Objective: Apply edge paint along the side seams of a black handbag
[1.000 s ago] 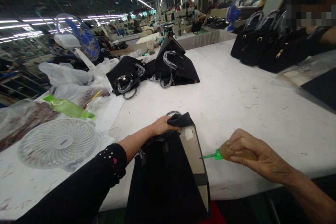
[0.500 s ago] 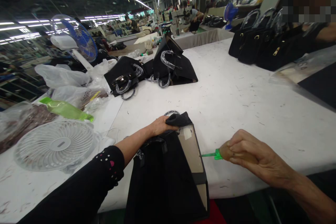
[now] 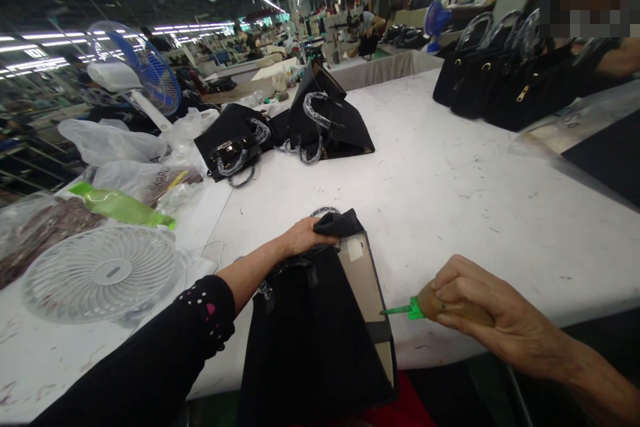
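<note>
A black handbag [image 3: 310, 333] lies on its side at the near edge of the white table [image 3: 450, 193], its brown cardboard-coloured base panel [image 3: 363, 280] turned to the right. My left hand [image 3: 303, 237] grips the bag's far end, fingers closed on a fold of black fabric. My right hand [image 3: 475, 310] is closed round a brown squeeze bottle with a green nozzle [image 3: 407, 309]. The nozzle tip points left and touches the right edge of the base panel.
A white fan [image 3: 103, 273] lies flat at the left, beside a green bottle [image 3: 117, 205] and plastic bags [image 3: 125, 147]. A blue standing fan [image 3: 145, 77] stands behind. Two black bags [image 3: 280, 130] sit mid-table; several more [image 3: 510, 80] line the far right beside another person.
My right hand and the bottle have dropped slightly toward the near table edge, nozzle still at the base panel. My left hand keeps its hold on the bag.
</note>
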Available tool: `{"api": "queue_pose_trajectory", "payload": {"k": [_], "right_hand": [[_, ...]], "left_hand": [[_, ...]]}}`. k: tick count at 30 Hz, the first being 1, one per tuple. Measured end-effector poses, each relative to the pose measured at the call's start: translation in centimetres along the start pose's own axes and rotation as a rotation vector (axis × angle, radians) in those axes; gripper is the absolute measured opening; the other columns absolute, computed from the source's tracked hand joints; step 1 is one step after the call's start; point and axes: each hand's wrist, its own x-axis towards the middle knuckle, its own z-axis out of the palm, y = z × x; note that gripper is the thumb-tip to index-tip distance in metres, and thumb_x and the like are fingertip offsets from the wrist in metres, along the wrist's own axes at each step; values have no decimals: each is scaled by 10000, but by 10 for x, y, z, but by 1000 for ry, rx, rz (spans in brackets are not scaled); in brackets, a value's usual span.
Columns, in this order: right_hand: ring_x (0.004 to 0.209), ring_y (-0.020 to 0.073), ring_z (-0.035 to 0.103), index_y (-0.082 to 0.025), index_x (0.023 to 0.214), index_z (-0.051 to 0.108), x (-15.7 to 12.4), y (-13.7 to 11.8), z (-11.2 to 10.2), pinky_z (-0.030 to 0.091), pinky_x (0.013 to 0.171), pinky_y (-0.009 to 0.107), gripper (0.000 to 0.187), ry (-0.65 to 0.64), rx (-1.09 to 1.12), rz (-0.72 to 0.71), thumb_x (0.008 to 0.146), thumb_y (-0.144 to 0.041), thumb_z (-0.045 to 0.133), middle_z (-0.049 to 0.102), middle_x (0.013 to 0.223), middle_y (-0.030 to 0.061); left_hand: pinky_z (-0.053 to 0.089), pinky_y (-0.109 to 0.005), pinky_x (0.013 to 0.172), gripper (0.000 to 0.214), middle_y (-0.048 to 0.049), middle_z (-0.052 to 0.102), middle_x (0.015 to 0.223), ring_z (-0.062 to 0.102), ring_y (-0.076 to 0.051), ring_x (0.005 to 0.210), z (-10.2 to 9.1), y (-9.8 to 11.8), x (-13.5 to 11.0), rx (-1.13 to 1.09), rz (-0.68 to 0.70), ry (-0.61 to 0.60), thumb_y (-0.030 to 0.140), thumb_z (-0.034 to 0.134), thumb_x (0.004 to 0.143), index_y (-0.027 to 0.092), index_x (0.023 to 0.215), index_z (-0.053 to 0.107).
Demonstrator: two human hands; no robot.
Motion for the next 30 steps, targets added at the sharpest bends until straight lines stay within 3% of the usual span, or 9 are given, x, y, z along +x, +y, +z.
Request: {"api": "queue_pose_trajectory", "payload": {"k": [2,7,10,14,17,19,23,27,30], "right_hand": [[893,206,625,-269,912,606,0,-1,-1,545,781,349,69,-51,33,22,941,-206,610,600,966,34],[883,189,606,-279,958,616,2,-1,-2,510,765,329,51,15,9,30,942,-231,624,600,970,23],[853,171,583,-269,921,603,2,1,-1,484,750,315,39,-22,68,115,952,-281,624,569,943,10],[817,167,558,-253,875,598,2,2,4,444,731,322,115,55,118,230,942,-340,633,555,924,4],[739,158,513,-244,832,570,1,1,5,414,663,313,184,32,232,340,924,-387,641,526,853,-8],[685,151,463,-242,819,553,0,1,6,388,613,305,225,17,299,395,906,-426,649,494,807,-16],[684,157,436,-239,806,544,-2,3,7,356,616,311,264,99,195,465,875,-463,665,497,782,-15],[656,155,422,-244,832,538,-3,7,8,338,593,304,272,55,301,533,858,-486,658,490,727,-25],[662,156,427,-245,835,542,-4,7,9,333,595,301,269,97,226,557,843,-481,670,494,723,-28]], "left_hand": [[468,-332,965,385,1,738,907,657,-236,944,1,-2,0,4,15,-9,351,796,661,175,1002,765],[478,-333,971,386,5,746,960,659,-234,972,3,-4,-2,26,49,-14,365,785,684,190,1027,758],[475,-334,985,401,15,748,984,660,-232,989,5,-5,-3,47,61,-5,371,784,691,208,1055,751],[478,-335,983,398,25,750,987,666,-228,984,5,-4,-5,88,63,3,387,771,712,230,1077,744],[482,-332,972,389,32,748,991,666,-230,995,6,-3,-7,128,64,5,394,757,726,245,1085,739],[488,-328,954,376,33,746,987,665,-232,995,6,-2,-9,158,62,9,400,745,736,248,1080,737],[499,-306,887,333,35,731,924,662,-226,951,6,5,-12,224,55,25,404,735,737,247,1032,739],[495,-286,810,293,31,717,858,657,-225,910,8,11,-15,290,38,36,390,745,716,240,968,734],[486,-275,781,317,28,717,863,651,-222,910,10,12,-15,323,30,48,376,757,695,239,979,724]]}}
